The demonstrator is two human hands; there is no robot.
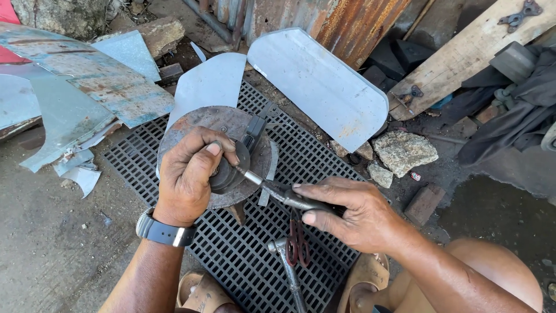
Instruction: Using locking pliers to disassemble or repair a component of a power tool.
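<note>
The left hand (188, 177) has its grip closed around a small dark round part (227, 174), thumb stretched across the top and fingers curled down over its edge, pressing it against the rusty metal disc (191, 124) beneath. A watch with a dark strap sits on that wrist. The right hand (353, 211) has its grip closed too, fingers wrapped along the dark handle of a slim metal tool (263, 184), index finger laid straight along the top. The tool's shiny tip points left and meets the round part just under the left thumb.

The disc lies flat on a black plastic grid mat (243, 261) spread on the ground, and a small dark block (253, 130) rests on the disc just beyond the round part. Nearer the person, a pair of red-handled pliers (297, 243) and a metal hammer (285, 261) lie on the mat, touching each other, just below the right hand. Sandalled feet show at the bottom edge.

Past the mat, pale sheet-metal cutouts (321, 84) with rounded corners lean near a rusted corrugated panel (341, 20). Weathered painted sheets (87, 75) pile up on the left. On the right sit rough stones (403, 152), a brick (424, 203) and a wooden plank (463, 58).
</note>
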